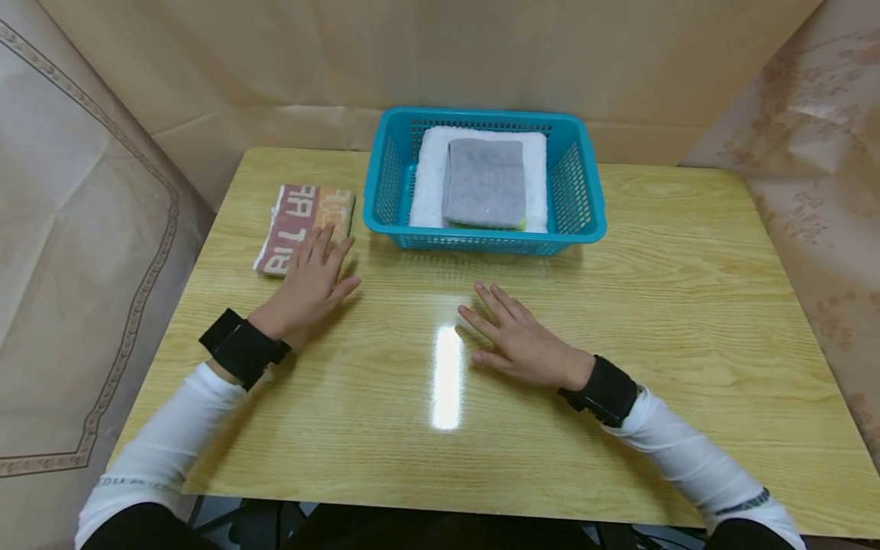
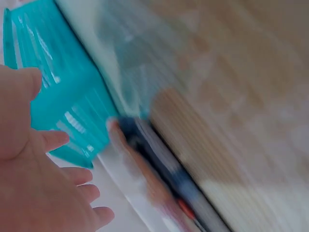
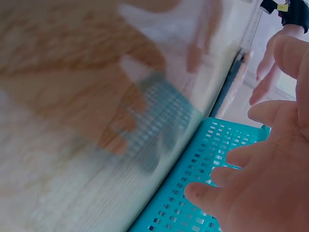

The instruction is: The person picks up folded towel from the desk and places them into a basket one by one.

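Note:
My left hand has its fingers spread, and its fingertips overlap the near right part of a folded towel in the head view. That towel is maroon and orange with pale lettering. Over the middle of the table my right hand is held with fingers apart and nothing in them. A blue plastic basket stands at the back; in it lies a folded white towel with a smaller folded grey towel on top. Both wrist views show the basket beyond the fingers.
The table has a glossy wood-grain top with a bright reflection near the middle. A beige cloth hangs behind its back edge, and patterned cloths hang at the left and right. Each wrist wears a black band.

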`<state>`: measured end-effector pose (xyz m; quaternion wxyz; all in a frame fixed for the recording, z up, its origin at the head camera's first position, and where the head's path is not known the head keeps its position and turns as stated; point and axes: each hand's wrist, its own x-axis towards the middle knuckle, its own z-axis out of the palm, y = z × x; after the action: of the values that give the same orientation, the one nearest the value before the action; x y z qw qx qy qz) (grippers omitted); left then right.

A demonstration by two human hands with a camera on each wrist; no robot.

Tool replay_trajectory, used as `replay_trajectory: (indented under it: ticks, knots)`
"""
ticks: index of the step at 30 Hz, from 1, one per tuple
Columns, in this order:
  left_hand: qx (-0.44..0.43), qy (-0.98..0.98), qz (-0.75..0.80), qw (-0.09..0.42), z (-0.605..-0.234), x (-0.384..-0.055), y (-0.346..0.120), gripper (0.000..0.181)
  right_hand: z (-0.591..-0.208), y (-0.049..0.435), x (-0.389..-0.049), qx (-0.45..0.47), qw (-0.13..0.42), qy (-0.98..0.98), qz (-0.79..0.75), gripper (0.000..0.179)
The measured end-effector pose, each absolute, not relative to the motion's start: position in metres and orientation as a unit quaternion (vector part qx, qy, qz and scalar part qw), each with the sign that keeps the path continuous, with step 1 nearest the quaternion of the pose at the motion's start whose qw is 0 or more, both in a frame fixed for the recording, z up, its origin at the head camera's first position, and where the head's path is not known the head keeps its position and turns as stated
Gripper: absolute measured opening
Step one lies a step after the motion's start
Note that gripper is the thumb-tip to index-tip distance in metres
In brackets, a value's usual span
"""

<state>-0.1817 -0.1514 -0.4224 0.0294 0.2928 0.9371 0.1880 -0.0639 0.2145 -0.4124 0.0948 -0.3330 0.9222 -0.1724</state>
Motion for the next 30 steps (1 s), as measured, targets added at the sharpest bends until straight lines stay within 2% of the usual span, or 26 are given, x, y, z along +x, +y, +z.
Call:
replay_trajectory:
  ticks: [23, 30]
  knots:
    - [0.114, 0.961, 0.240, 0.074, -0.422, -0.242, -0.201, 0.068, -0.413, 0.219, -0.061, -0.330, 0.095, 0.922, -0.181, 0.070]
    - [0.062, 0.969, 0.229, 0.068, -0.424, -0.256, -0.205, 0.073, -0.413, 0.220, -0.061, -0.330, 0.095, 0.921, -0.183, 0.070]
